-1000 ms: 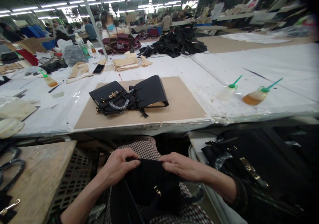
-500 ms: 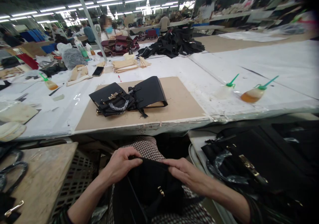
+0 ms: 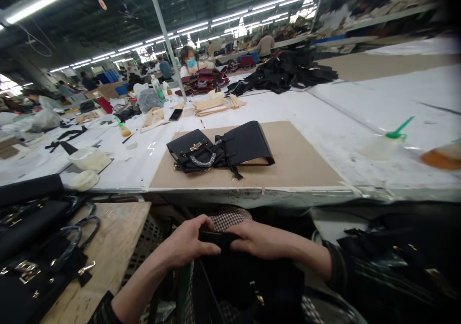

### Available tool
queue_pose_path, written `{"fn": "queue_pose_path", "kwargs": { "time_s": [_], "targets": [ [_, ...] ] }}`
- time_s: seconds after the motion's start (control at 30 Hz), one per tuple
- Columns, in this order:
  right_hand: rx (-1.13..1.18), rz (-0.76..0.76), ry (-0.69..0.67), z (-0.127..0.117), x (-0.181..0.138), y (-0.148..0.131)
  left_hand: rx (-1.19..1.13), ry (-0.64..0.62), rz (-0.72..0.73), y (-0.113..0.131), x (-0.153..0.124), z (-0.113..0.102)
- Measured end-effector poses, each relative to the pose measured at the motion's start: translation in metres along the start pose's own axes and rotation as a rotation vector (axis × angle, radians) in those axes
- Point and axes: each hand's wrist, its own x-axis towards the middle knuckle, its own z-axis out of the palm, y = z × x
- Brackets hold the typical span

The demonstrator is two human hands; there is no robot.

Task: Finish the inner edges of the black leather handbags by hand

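A black handbag (image 3: 248, 281) with small gold hardware rests on my lap, below the table edge. My left hand (image 3: 189, 242) is closed on the left part of its top edge, thumb laid across it. My right hand (image 3: 261, 240) grips the same edge from the right, fingers curled over it. The two hands nearly touch at the middle. On the tan board (image 3: 298, 156) ahead lie two more black handbags (image 3: 219, 149), side by side, the left one showing a gold clasp and a wrapped handle.
Black bags with wrapped handles (image 3: 32, 247) lie on a wooden stand at my left. More black bags (image 3: 399, 261) pile at my right. Glue bottles with green nozzles (image 3: 387, 141) stand on the white table. Other people work at the far tables.
My view has swung left, bringing the wooden stand's bags into sight. My hands have drawn closer together on the bag's top edge.
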Motion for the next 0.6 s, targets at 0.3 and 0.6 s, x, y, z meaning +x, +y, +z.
{"fn": "queue_pose_path", "kwargs": {
  "time_s": [0.3,0.6],
  "targets": [
    [-0.013,0.047,-0.036,-0.015,-0.012,0.002,-0.190,-0.190,-0.087,-0.010,0.001,-0.011],
    [0.240,-0.026,0.030,-0.012,-0.005,0.023,-0.067,-0.138,-0.014,-0.001,0.009,-0.006]
  ]
}}
